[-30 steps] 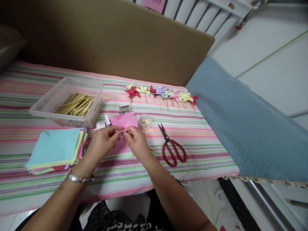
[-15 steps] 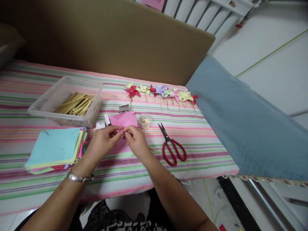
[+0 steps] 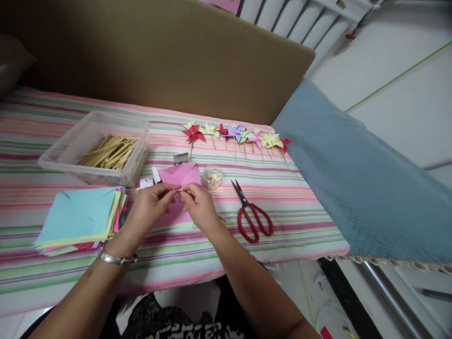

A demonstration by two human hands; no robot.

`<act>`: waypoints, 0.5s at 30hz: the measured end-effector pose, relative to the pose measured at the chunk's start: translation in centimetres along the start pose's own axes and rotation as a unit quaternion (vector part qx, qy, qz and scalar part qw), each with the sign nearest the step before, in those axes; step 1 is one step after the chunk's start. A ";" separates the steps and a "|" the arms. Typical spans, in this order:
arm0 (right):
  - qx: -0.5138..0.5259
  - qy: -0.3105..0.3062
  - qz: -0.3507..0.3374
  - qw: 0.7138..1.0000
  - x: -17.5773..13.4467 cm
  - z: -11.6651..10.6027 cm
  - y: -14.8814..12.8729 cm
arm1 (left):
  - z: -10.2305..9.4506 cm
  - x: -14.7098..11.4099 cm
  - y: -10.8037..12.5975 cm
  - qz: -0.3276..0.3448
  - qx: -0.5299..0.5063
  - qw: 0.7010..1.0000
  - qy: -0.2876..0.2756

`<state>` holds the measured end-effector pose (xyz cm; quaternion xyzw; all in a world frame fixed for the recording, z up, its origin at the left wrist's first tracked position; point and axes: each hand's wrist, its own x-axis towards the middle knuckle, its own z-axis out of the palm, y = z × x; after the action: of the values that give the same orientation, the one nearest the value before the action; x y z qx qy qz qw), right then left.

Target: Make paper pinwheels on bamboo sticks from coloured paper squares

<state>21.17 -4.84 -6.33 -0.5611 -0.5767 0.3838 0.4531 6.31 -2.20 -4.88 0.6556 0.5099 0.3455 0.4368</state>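
Backdrop: a brown board [image 3: 158, 61] stands upright behind the counter [image 3: 300, 242]. White slats [image 3: 278, 19] show above it; a textured blue cover [image 3: 360, 174] lies to the right.
Counter surface: covered by a striped cloth [image 3: 165, 125] in pink, green, purple and white.
Workpiece: one pink paper sheet [image 3: 180, 175], at the near middle of the counter, between and beneath the hands. Part of it is drawn in toward the centre; the remainder spreads flat.
Left grip: the left hand [image 3: 150, 205], bracelet [image 3: 115, 258] at the wrist, has thumb and forefinger pinched together on the pink paper sheet.
Right grip: the right hand [image 3: 201, 207] is pinched likewise, fingertips meeting the left ones. Any small part between them is too small to identify.
Completed units: a row of paper pinwheels [image 3: 235, 132] on sticks, in several colours, along the far edge.
Unit in hand: judged partly formed; no stick is visibly joined to it.
Remaining stock: a stack of flat coloured paper [image 3: 77, 212], blue uppermost, left of the hands; loose wooden sticks [image 3: 111, 153] in a clear plastic tub [image 3: 56, 162] behind it. Much material appears unused.
Small parts: a round clear cup [image 3: 213, 178] of pale bits, just beyond the right hand.
Tool: red-handled scissors [image 3: 256, 219], blades slightly parted, lie unheld to the right.
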 end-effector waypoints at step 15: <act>0.292 0.005 0.127 0.948 0.6 1.4 0.0 | 0.3 -0.1 -0.6 0.131 0.141 0.978 0.081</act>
<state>19.90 -4.15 -6.69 -0.4748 -0.3617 0.5866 0.5474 6.32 -2.27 -5.58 0.7418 0.4969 0.3757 0.2483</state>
